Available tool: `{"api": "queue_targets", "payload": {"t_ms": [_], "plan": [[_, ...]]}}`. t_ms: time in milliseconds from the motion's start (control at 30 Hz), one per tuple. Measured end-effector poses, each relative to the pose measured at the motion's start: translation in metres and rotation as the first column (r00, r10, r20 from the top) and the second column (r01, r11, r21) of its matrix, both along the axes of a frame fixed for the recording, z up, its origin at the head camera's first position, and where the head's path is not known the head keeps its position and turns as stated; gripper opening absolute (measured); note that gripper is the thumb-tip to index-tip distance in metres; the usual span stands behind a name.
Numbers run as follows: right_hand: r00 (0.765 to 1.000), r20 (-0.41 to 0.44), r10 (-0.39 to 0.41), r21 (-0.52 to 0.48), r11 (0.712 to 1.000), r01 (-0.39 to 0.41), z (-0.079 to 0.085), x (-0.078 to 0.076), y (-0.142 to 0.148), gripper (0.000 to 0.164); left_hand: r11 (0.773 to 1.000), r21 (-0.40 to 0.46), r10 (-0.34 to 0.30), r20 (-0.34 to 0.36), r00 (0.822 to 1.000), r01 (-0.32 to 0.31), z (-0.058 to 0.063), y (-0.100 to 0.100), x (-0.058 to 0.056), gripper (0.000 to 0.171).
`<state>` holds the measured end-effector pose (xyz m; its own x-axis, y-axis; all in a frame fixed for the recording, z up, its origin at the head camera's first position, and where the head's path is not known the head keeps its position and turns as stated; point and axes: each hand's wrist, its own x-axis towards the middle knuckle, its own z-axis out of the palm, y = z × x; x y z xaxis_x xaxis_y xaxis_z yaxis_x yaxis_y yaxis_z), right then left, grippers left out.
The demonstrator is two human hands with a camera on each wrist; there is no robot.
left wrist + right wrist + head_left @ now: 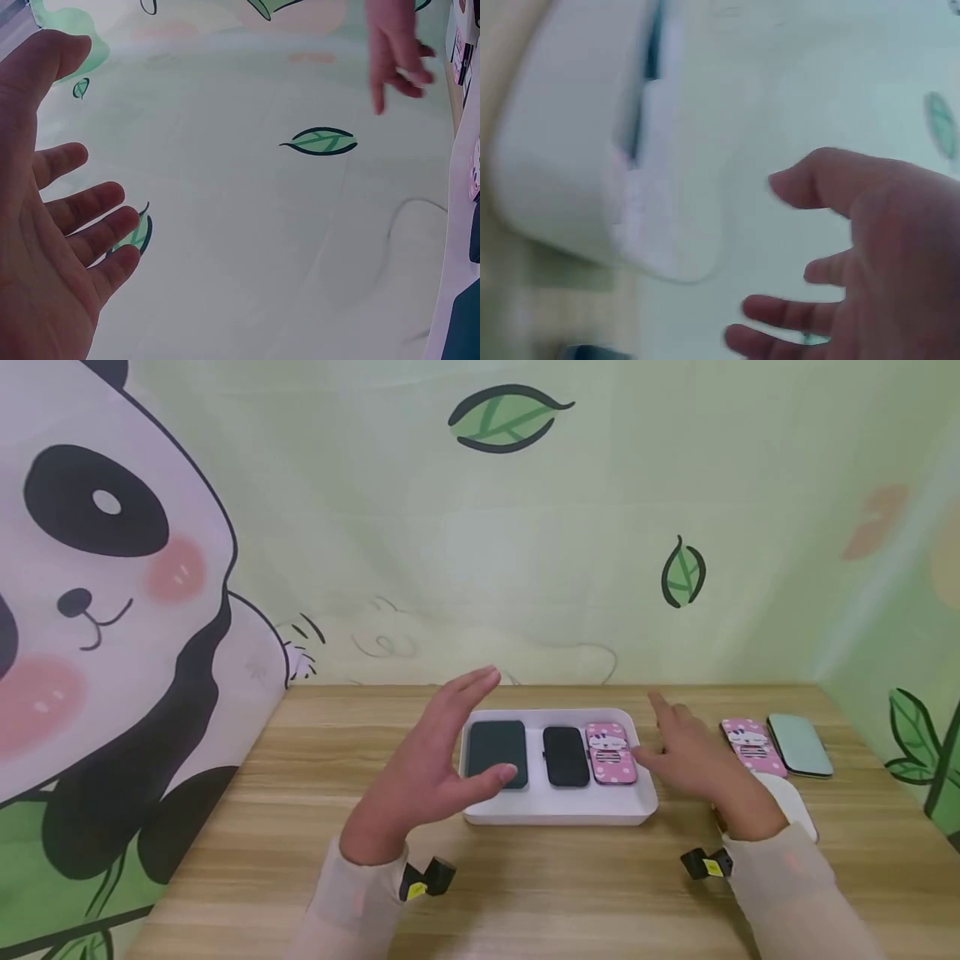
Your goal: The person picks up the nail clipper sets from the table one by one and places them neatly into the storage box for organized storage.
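Head view: left hand [420,768] at the left end of a white rectangular tray [558,817] holding a dark green flat case [495,747], black flat case [566,757] and pink cat-print flat case [611,752]; right hand [692,756] by its right end. Left wrist view: left thumb wide of slightly spread fingers. Right wrist view: right thumb and fingers spread, tray blurred

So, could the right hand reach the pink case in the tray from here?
Likely yes: the right hand is empty and close to the pink case, with nothing lying on top.
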<state>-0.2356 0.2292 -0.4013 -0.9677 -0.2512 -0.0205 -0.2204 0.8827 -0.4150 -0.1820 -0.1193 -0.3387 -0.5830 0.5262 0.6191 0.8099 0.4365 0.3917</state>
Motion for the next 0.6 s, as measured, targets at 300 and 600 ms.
{"api": "queue_targets", "payload": {"t_ms": [300, 600], "plan": [[0.927, -0.367, 0.075, -0.184, 0.971, -0.151, 0.056, 0.039, -0.013, 0.089, 0.999, 0.017, -0.030, -0.023, 0.999, 0.030, 0.003, 0.001, 0.003, 0.087], [0.698, -0.681, 0.220, -0.185, 0.871, -0.455, 0.080, 0.069, -0.025, 0.097, 0.997, 0.044, -0.067, -0.038, 0.997, 0.068, 0.012, 0.003, 0.016, 0.085]]}}
